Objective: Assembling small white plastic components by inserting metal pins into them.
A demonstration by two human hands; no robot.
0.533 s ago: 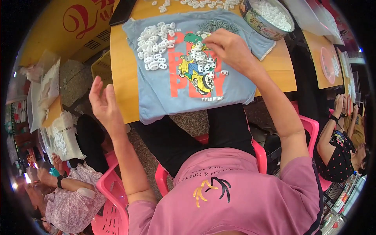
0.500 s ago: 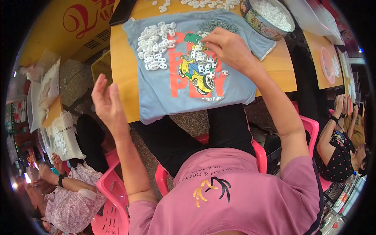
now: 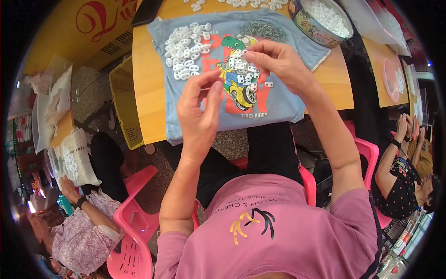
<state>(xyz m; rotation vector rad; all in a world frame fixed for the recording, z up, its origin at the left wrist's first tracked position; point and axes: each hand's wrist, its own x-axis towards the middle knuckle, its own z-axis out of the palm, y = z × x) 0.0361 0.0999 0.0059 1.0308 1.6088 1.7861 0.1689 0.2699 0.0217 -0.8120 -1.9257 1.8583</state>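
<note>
A blue-grey printed T-shirt [image 3: 274,104] lies spread over the table under the work. My right hand [image 3: 283,65] is above its middle, thumb and forefinger pinched by a cluster of small white two-holed blocks [image 3: 241,67]; whatever is between the fingertips is too small to make out. To the left of those blocks hovers my left hand [image 3: 200,109], fingers curved and thumb apart, with nothing visible in it. A heap of white oval two-holed pieces [image 3: 183,49] sits beyond my left hand. Behind my right hand lies a pile of small grey metal pieces [image 3: 265,30].
A round tin [image 3: 320,23] full of white pieces stands at the table's far right. More loose white pieces [image 3: 239,3] lie along the far edge, and a dark flat object [image 3: 146,11] is at far left. People on pink chairs [image 3: 139,223] sit at both sides.
My left hand has swung right and inward over the shirt, toward the small blocks. My right hand has shifted slightly right and nearer to me, still pinched.
</note>
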